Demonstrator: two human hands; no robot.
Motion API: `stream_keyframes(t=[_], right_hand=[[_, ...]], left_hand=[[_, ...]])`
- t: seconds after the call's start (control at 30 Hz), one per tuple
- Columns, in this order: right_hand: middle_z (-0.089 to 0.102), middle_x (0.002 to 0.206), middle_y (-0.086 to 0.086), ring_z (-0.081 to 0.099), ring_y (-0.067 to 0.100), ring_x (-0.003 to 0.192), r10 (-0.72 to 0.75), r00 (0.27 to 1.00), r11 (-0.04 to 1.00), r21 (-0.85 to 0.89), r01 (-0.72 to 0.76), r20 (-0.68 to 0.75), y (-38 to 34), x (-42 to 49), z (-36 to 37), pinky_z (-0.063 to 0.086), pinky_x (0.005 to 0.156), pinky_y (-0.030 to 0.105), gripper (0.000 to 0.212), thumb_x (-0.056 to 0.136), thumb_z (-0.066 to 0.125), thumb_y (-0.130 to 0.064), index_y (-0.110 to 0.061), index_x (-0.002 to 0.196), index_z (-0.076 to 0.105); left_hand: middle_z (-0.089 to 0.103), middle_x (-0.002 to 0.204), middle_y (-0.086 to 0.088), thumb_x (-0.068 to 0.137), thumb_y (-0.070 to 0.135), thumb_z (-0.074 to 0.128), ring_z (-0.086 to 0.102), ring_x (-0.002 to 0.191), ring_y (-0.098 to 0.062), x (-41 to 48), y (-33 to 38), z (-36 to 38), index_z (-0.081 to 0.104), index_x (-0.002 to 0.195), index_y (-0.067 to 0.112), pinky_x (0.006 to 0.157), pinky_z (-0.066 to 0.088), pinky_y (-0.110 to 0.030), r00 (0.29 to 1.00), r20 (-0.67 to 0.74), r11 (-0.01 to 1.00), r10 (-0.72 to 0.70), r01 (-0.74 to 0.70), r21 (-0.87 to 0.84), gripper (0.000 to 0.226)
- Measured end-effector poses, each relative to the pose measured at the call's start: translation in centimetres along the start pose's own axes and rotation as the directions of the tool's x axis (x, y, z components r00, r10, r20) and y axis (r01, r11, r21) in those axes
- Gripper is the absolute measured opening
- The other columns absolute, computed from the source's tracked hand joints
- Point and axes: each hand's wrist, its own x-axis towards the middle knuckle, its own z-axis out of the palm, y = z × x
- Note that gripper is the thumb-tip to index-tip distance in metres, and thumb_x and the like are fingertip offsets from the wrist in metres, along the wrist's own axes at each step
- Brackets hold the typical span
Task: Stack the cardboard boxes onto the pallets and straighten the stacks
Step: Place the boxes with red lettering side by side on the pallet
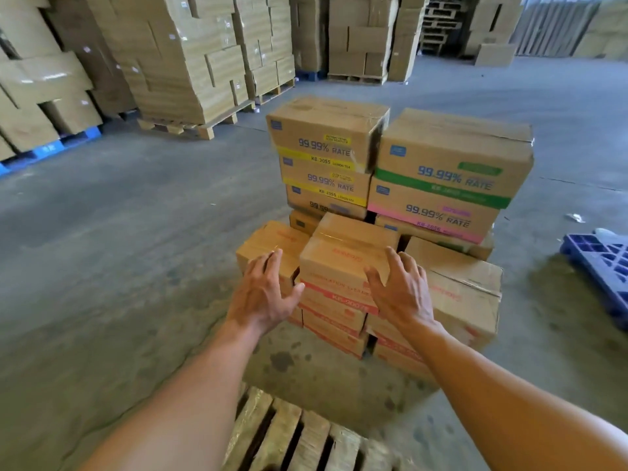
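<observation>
Fingers (272,263) of both hands are spread wide and hold nothing: the left hand (268,294) reaches at the left side of the red-banded box (350,253) and the right hand (401,290) at its right corner, though I cannot tell whether either is touching the cardboard. That box sits on top of the middle column of the near stack, beyond the bare slats of a wooden pallet (289,436) at the person's feet. The column under it is narrow and the top box lies slightly skewed on it, so a lopsided lift would likely drag the box beneath or knock the leaning neighbour (272,243) on the left. A flat-palmed squeeze on taped cardboard could also slip. Behind, the top of the yellow-banded boxes (326,137) is twisted off its column, and a jolt to the near stack might send it over. Readable print: the yellow boxes carry "99.99% RATE" and "KB 2055 LEMON TEA". The green-banded box (452,158) and the pink-banded box (431,212) also read "99.99% RATE", the pink adding what looks like "KB-2055". The red band shows something like "KB-900", its last characters blurred. A blue plastic pallet (601,263) lies apart at the right.
</observation>
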Motion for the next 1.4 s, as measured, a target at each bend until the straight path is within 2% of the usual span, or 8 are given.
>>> stream_keyframes(t=[0.23, 0.57, 0.73, 0.83, 0.97, 1.1, 1.2, 1.4], right_hand=[[0.036, 0.156, 0.008, 0.037, 0.032, 0.136, 0.268, 0.963, 0.963, 0.005, -0.268, 0.005, 3.8, 11.3, 13.2, 0.037, 0.107, 0.045, 0.068, 0.099, 0.049, -0.053, -0.023, 0.157, 0.028], [0.03, 0.159, 0.007, 0.038, 0.035, 0.136, 0.637, 0.771, 0.771, 0.018, -0.637, -0.004, 12.7, 20.8, 29.4, 0.035, 0.11, 0.048, 0.077, 0.096, 0.057, -0.05, -0.02, 0.158, 0.021], [0.034, 0.153, 0.014, 0.041, 0.039, 0.134, 0.683, 0.723, 0.728, 0.012, -0.685, -0.104, 15.7, 23.7, 32.8, 0.037, 0.11, 0.049, 0.082, 0.093, 0.062, -0.051, -0.012, 0.156, 0.026], [0.035, 0.145, 0.018, 0.042, 0.04, 0.129, 0.713, 0.674, 0.693, 0.055, -0.719, -0.193, 16.9, 24.8, 33.9, 0.039, 0.109, 0.049, 0.082, 0.089, 0.068, -0.049, -0.006, 0.15, 0.033], [0.034, 0.144, 0.016, 0.041, 0.038, 0.126, 0.711, 0.658, 0.684, 0.026, -0.729, -0.248, 17.5, 25.0, 35.3, 0.04, 0.108, 0.05, 0.089, 0.085, 0.07, -0.055, -0.003, 0.147, 0.035], [0.035, 0.146, 0.013, 0.041, 0.034, 0.127, 0.735, 0.623, 0.66, 0.071, -0.748, -0.269, 17.3, 25.4, 35.9, 0.041, 0.108, 0.049, 0.103, 0.079, 0.072, -0.064, -0.007, 0.154, 0.03], [0.038, 0.141, 0.012, 0.041, 0.032, 0.127, 0.761, 0.598, 0.639, 0.134, -0.757, -0.251, 17.9, 25.5, 35.6, 0.041, 0.108, 0.047, 0.105, 0.074, 0.077, -0.065, -0.012, 0.153, 0.034], [0.044, 0.142, -0.001, 0.046, 0.023, 0.132, 0.785, 0.601, 0.595, 0.454, -0.663, -0.15, 18.5, 25.0, 36.0, 0.045, 0.109, 0.044, 0.101, 0.069, 0.086, -0.055, -0.024, 0.149, 0.033]], left_hand=[[0.048, 0.147, -0.019, 0.09, 0.053, 0.064, 0.047, 0.135, -0.033, 15.2, -9.3, 13.1, 0.038, 0.15, 0.001, 0.109, 0.045, -0.045, 0.979, 0.2, 0.997, 0.04, -0.025, -0.079, 0.083], [0.045, 0.145, -0.023, 0.078, 0.045, 0.082, 0.048, 0.132, -0.04, 27.9, -21.2, 30.3, 0.036, 0.149, -0.003, 0.105, 0.044, -0.046, 0.913, 0.409, 0.987, -0.007, 0.07, -0.141, 0.097], [0.03, 0.158, -0.017, 0.07, 0.067, 0.073, 0.031, 0.145, -0.031, 30.7, -23.2, 36.2, 0.022, 0.156, 0.001, 0.118, 0.028, -0.032, 0.888, 0.451, 0.941, -0.083, 0.218, -0.257, 0.12], [0.042, 0.149, -0.011, 0.063, 0.08, 0.072, 0.04, 0.137, -0.025, 31.7, -24.2, 38.7, 0.031, 0.153, 0.009, 0.116, 0.036, -0.034, 0.889, 0.455, 0.927, -0.047, 0.209, -0.313, 0.122], [0.054, 0.138, -0.002, 0.061, 0.068, 0.086, 0.054, 0.127, -0.017, 32.3, -25.0, 40.8, 0.035, 0.146, 0.019, 0.104, 0.051, -0.038, 0.872, 0.486, 0.852, -0.059, 0.298, -0.432, 0.11], [0.054, 0.126, 0.007, 0.069, 0.038, 0.09, 0.056, 0.115, -0.011, 32.7, -24.9, 40.8, 0.032, 0.145, 0.014, 0.086, 0.047, -0.004, 0.881, 0.467, 0.818, -0.083, 0.328, -0.473, 0.099], [0.052, 0.122, 0.007, 0.073, 0.034, 0.088, 0.053, 0.109, -0.011, 32.8, -25.0, 40.8, 0.03, 0.147, 0.012, 0.07, 0.041, 0.005, 0.88, 0.469, 0.821, -0.083, 0.326, -0.468, 0.097], [0.054, 0.124, 0.016, 0.071, 0.049, 0.086, 0.054, 0.112, -0.006, 32.3, -24.8, 41.1, 0.031, 0.152, 0.027, 0.08, 0.045, 0.001, 0.902, 0.417, 0.76, -0.11, 0.347, -0.55, 0.1]])
